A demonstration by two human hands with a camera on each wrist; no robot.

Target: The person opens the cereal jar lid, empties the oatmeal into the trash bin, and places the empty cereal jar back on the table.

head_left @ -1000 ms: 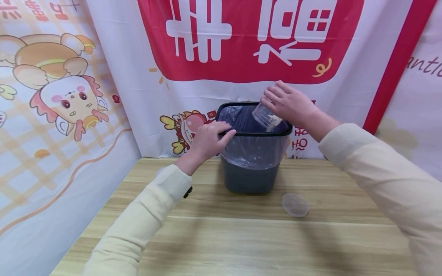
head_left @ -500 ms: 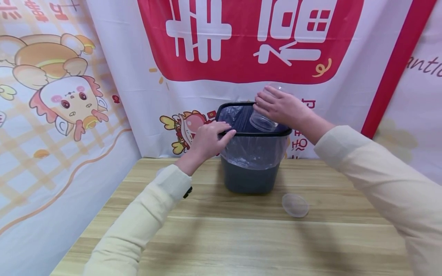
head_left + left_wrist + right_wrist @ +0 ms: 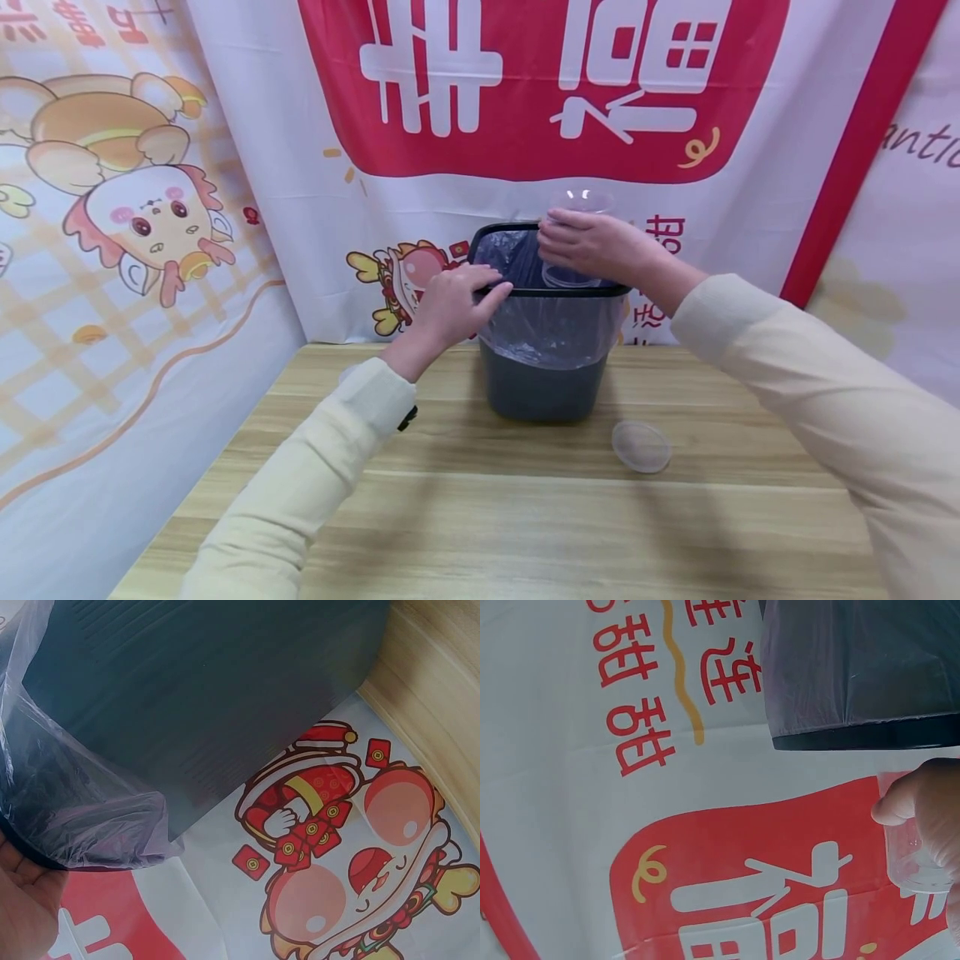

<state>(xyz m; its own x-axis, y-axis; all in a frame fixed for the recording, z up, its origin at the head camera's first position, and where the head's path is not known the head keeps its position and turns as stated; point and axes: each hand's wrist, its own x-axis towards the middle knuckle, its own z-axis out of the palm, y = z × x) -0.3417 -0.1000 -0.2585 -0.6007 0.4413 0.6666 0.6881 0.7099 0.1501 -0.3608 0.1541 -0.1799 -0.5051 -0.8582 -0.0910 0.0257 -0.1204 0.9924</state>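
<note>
- Head view: the right hand (image 3: 600, 247) has its grip around a clear plastic cup (image 3: 588, 202), fingers across the wall. The cup is upside down, its base above the grip and its mouth below, within the opening of a dark grey trash bin (image 3: 547, 392).
- Head view: to the left of that grip, the left hand (image 3: 453, 304) has its own grip on the bin's black rim (image 3: 555, 293), at the near left corner. A clear bin liner (image 3: 555, 333) folds over the rim and hangs down the outside, below both grips.
- Head view: below the right grip and closer to the person, a clear round lid (image 3: 641, 446) lies flat on the wooden tabletop (image 3: 525, 533). Behind both grips hangs a red and white fabric banner (image 3: 540, 154) with large white characters.
- Left wrist view: the left fingers meet the rim at the picture's edge, with bunched liner just beside the grip. Farther from it, a cartoon dragon print (image 3: 375, 855) shows on the banner.
- Right wrist view: the thumb (image 3: 898, 802) presses along the cup wall. The bin's rim is near the grip; red characters (image 3: 637, 735) on the banner lie well apart from it.
</note>
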